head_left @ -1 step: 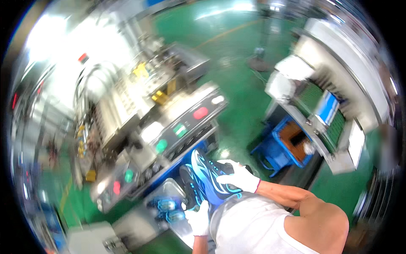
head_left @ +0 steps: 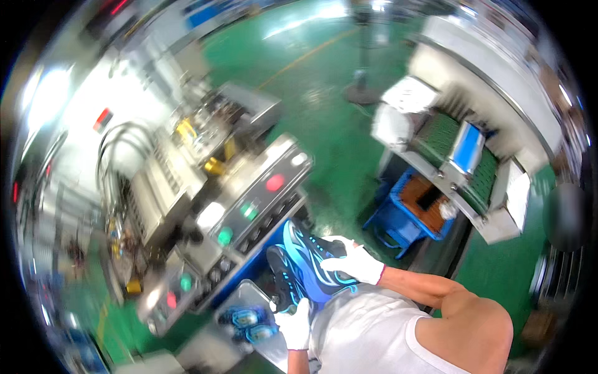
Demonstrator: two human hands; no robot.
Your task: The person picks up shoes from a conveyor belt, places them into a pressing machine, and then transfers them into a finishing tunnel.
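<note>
A blue and black sports shoe (head_left: pixel 303 265) with light-blue stripes is held in front of my chest. My right hand (head_left: pixel 356 262), in a white glove, grips its upper side near the heel. My left hand (head_left: pixel 294 324), also in a white glove, holds the shoe's lower end from below. The shoe hangs just beside the grey control panel (head_left: pixel 246 209) of a machine, which carries red and green round buttons.
A metal tray (head_left: pixel 246 311) with blue pieces lies below the panel, left of my left hand. To the right stand a blue crate (head_left: pixel 408 215) and a conveyor with a green belt (head_left: pixel 458 146). A fan stand (head_left: pixel 361 90) rises from the green floor beyond.
</note>
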